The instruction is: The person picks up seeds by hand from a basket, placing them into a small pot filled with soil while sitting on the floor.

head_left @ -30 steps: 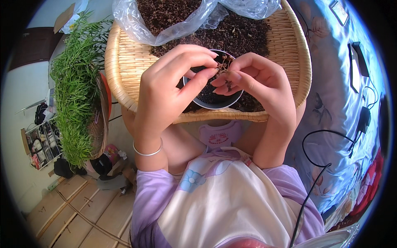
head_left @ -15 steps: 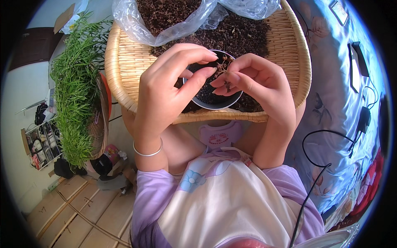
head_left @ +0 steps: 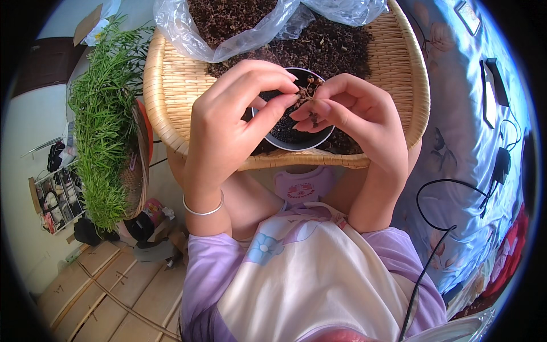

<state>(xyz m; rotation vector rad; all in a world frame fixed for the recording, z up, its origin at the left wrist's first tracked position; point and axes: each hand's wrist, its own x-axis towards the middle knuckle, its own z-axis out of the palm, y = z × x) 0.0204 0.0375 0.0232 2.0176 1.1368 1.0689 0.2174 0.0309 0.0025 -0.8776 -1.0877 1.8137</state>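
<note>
Between the thumb and fingers of my right hand (head_left: pixel 364 117) is a small dried brown sprig (head_left: pixel 308 90) with little round heads. My left hand (head_left: pixel 231 111) pinches at the sprig's left side with thumb and forefinger, its other fingers curled. Below both hands stands a round bowl (head_left: pixel 297 147) with a pale rim, partly covered by them. Fine black grains, like small seeds (head_left: pixel 285 130), lie in it. Dry reddish-brown plant bits (head_left: pixel 325 48) surround the bowl on a woven straw tray (head_left: pixel 182 85).
A clear plastic bag (head_left: pixel 219 52) of similar dry bits lies at the tray's far side. A leafy green plant (head_left: pixel 105 125) stands to the left. On the right are a blue flowered bedcover (head_left: pixel 450 154) and a black cable (head_left: pixel 424 268). Flattened cardboard (head_left: pixel 134 285) covers the floor.
My left thumb and forefinger have come closer together at the sprig. My right hand, the bowl and the tray show almost no movement.
</note>
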